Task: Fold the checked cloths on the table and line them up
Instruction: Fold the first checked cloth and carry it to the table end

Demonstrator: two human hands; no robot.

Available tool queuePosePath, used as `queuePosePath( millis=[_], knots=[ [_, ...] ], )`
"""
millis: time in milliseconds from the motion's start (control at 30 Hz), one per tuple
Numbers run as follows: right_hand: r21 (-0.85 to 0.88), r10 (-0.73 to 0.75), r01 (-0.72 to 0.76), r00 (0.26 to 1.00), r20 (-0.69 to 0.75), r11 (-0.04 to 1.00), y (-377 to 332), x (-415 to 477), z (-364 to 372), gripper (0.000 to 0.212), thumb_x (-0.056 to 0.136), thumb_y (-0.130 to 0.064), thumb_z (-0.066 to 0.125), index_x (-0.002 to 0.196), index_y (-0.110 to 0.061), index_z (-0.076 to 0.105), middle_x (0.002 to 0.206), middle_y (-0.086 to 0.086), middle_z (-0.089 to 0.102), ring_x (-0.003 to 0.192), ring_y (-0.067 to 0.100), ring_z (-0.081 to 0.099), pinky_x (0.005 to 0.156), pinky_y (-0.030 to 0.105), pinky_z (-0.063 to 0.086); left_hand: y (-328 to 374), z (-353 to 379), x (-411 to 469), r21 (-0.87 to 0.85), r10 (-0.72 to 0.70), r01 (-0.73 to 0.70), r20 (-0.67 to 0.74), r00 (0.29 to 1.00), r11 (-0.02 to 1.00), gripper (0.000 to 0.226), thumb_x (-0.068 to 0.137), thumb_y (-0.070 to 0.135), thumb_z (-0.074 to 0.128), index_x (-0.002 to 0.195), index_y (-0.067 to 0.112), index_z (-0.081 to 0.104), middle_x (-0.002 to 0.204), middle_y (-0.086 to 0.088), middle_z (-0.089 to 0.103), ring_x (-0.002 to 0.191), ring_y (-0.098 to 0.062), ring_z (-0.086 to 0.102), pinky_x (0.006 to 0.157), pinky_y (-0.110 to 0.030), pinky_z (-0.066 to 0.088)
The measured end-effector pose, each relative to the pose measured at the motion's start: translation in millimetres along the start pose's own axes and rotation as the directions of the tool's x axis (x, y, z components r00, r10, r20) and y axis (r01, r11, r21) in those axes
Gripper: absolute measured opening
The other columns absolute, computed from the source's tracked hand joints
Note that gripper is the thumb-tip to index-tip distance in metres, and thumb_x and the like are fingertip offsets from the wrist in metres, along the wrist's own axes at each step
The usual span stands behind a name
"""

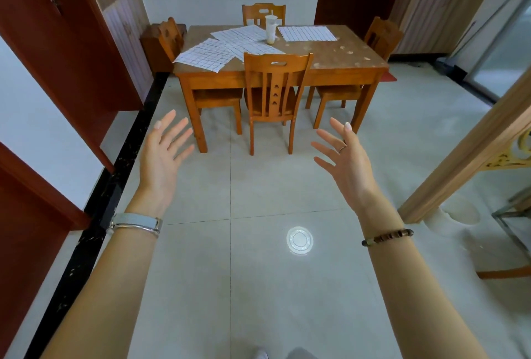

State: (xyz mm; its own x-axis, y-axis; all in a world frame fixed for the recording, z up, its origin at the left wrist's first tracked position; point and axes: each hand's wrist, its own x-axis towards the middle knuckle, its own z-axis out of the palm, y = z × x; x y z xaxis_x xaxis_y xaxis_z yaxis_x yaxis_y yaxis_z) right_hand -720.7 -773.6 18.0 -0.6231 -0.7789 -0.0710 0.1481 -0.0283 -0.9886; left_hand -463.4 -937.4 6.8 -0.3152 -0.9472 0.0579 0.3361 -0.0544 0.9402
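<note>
Fingers spread on left hand and right hand over tiled floor; checked cloths strewn on wooden table.

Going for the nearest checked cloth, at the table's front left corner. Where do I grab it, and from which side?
Pinch the nearest cloth along its near edge, which lies at the table rim and may overhang slightly. Come from the front left corner: the chair blocks the front middle, and the cup stands farther back.
</note>
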Motion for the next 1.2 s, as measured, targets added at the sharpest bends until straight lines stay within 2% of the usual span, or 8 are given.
queuePosePath(
  millis=[433, 633, 867, 1033, 1200],
  knots=[
    [0.0, 0.019, -0.019, 0.998, 0.06, 1.0, 12, 133, 54, 0.057, 0.094, -0.057, 0.039, 0.144, -0.029, 0.038, 0.135, -0.003, 0.056, 0.119, 0.016, 0.057, 0.099, 0.037, 0.047, -28, -16, 118, 0.02, -0.054, 0.055, -0.038, 0.998, 0.998, 0.045, 0.105, 0.039, 0.029, 0.143, 0.022, 0.046, 0.137, 0.0, 0.059, 0.125, -0.014, 0.057, 0.107, -0.041, 0.043],
    [-0.025, 0.007, -0.004, 0.991, 0.133, 1.0, 11, 212, 72, 0.044, 0.097, -0.057, 0.032, 0.137, -0.041, 0.042, 0.136, -0.004, 0.055, 0.123, 0.016, 0.053, 0.095, 0.036, 0.044, -38, -14, 189, 0.066, -0.029, 0.034, -0.075, 0.997, 0.997, 0.044, 0.104, 0.036, 0.036, 0.144, 0.022, 0.046, 0.137, 0.002, 0.059, 0.125, -0.014, 0.057, 0.108, -0.043, 0.043],
    [-0.002, 0.017, -0.017, 0.98, 0.198, 1.0, 11, 316, 92, 0.045, 0.096, -0.058, 0.035, 0.137, -0.041, 0.044, 0.134, -0.004, 0.057, 0.119, 0.014, 0.058, 0.099, 0.043, 0.044, -46, 1, 276, 0.093, -0.02, 0.033, -0.128, 0.992, 0.995, 0.038, 0.105, 0.033, 0.035, 0.138, 0.024, 0.051, 0.135, 0.001, 0.061, 0.124, -0.015, 0.059, 0.108, -0.044, 0.043],
    [-0.001, 0.047, -0.048, 0.971, 0.233, 0.999, 16, 377, 102, 0.049, 0.096, -0.059, 0.035, 0.14, -0.039, 0.043, 0.135, -0.004, 0.057, 0.119, 0.013, 0.058, 0.106, 0.05, 0.041, -49, 10, 326, 0.08, -0.018, 0.031, -0.165, 0.986, 0.996, 0.043, 0.106, 0.037, 0.029, 0.141, 0.021, 0.048, 0.137, -0.001, 0.059, 0.123, -0.015, 0.058, 0.107, -0.042, 0.044],
    [-0.003, 0.063, -0.064, 0.964, 0.257, 0.998, 19, 425, 118, 0.049, 0.096, -0.057, 0.034, 0.141, -0.039, 0.042, 0.136, -0.004, 0.056, 0.121, 0.015, 0.056, 0.106, 0.049, 0.041, -55, 7, 367, 0.076, -0.031, 0.046, -0.193, 0.981, 0.996, 0.045, 0.106, 0.04, 0.029, 0.142, 0.023, 0.048, 0.136, 0.001, 0.06, 0.124, -0.013, 0.058, 0.108, -0.042, 0.043]
  ],
)
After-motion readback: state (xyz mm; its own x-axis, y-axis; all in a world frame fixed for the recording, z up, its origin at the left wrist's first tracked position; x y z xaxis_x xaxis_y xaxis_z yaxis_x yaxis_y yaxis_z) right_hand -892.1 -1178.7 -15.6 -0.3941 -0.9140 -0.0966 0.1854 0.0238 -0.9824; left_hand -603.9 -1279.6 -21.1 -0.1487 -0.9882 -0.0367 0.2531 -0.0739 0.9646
